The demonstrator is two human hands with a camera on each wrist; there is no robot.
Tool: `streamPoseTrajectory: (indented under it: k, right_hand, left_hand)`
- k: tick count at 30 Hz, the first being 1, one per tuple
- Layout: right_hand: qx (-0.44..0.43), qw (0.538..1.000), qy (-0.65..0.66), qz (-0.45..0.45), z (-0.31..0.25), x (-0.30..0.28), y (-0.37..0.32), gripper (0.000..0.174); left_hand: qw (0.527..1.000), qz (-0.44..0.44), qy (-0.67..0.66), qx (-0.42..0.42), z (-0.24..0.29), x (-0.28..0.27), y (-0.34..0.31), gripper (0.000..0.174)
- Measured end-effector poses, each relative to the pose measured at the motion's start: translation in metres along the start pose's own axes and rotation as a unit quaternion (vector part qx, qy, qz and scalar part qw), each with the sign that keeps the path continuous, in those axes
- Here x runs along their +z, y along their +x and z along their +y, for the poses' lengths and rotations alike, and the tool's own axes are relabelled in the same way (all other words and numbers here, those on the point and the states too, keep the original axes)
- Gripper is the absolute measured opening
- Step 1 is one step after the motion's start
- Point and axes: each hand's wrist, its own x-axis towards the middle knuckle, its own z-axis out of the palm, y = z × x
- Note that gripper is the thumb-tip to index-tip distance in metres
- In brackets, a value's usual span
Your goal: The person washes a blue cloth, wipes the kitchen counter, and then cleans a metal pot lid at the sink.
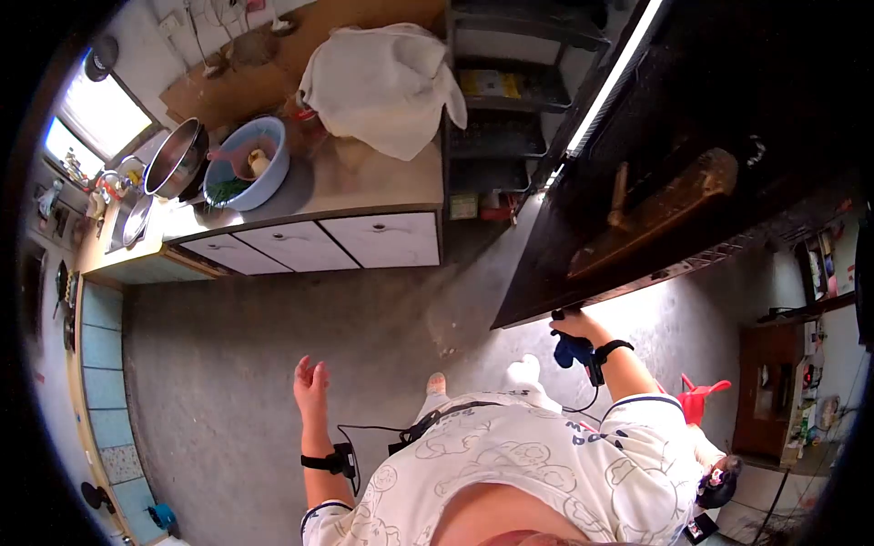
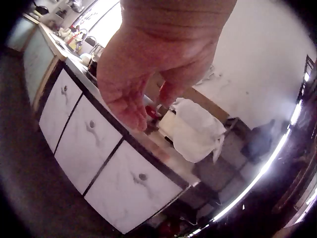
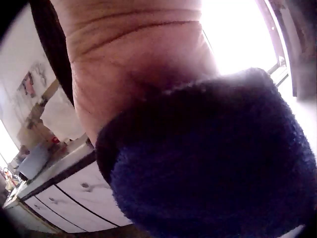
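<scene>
My right hand [image 1: 583, 328] holds a dark blue cloth [image 1: 570, 351] at the lower edge of a large dark door [image 1: 537, 278]. In the right wrist view the fuzzy blue cloth [image 3: 213, 168] fills much of the picture and hides the fingers. My left hand [image 1: 312, 391] hangs over the grey floor, holding nothing, its fingers loosely bent. The left wrist view shows the same hand [image 2: 153, 64] in front of the counter, with the thumb apart from the fingers.
A counter [image 1: 391, 187] with white drawers runs along the far wall. On it are a light blue basin [image 1: 273, 177], a metal pan [image 1: 177, 159] and a white cloth [image 1: 382, 86] draped over something. A dark shelf rack [image 1: 501, 109] stands beside it. A red chair [image 1: 701, 400] is at right.
</scene>
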Motion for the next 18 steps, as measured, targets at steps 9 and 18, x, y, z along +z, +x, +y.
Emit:
streamPoseTrajectory:
  k: [9,18]
  right_hand:
    - [-0.154,0.959,-0.152,-0.185,0.029,-0.089,-0.037,0.043]
    - [-0.166,0.986,-0.001,-0.027,0.200,-0.211,-0.054,0.044]
  left_hand:
    - [0.998,-0.003,-0.061,0.002,-0.030,0.159,-0.040,0.039]
    - [0.976,0.002,-0.004,-0.216,-0.090,0.303,-0.107,0.010]
